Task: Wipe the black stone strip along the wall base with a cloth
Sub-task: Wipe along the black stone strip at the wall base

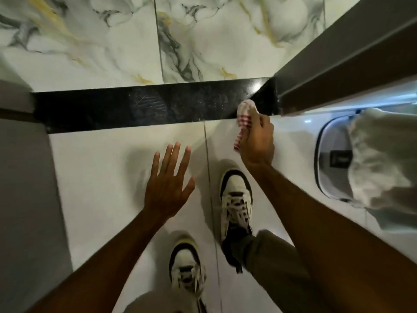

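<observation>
The right hand [257,141] is closed around a bunched red-and-white cloth [244,114], pressing its far end onto the right end of the black strip [135,105] at the foot of the marbled wall [101,41], just beside the door frame [338,64]. The strip's long axis runs left to right, so nearly all of it lies to the left of the cloth, and I'd judge the wipe must travel leftward. The left hand [168,188] hangs open and empty over the floor [90,177], nearer than the strip.
</observation>
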`<state>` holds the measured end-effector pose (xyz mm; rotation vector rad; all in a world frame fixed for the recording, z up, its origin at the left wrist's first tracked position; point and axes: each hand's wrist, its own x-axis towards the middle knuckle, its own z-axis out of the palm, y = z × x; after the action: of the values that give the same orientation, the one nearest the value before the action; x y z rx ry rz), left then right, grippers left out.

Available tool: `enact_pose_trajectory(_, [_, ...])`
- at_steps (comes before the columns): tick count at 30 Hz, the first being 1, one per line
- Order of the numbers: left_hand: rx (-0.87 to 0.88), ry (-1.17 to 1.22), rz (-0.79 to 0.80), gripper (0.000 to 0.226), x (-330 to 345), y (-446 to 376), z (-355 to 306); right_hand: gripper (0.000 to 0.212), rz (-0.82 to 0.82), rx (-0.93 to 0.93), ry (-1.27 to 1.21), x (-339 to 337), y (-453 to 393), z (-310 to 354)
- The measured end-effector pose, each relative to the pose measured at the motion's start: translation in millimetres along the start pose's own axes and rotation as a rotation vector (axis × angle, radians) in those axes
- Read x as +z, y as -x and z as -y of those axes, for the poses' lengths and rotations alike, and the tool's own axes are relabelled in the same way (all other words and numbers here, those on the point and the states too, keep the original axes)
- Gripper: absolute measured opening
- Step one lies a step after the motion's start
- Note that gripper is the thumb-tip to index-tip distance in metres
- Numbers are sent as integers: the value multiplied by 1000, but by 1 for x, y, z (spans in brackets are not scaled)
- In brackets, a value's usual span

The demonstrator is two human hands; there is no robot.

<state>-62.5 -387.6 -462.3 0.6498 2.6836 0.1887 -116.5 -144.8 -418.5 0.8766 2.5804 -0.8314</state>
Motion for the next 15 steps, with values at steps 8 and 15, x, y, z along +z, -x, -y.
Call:
enact_pose_trajectory(8, [250,-25,-84,74,149,-124,48,63,-264,-130,369,119,-130,-54])
enact_pose_trajectory(15, [306,-15,-205,72,173,-135,56,63,-332,-318,41,153,-169,-54])
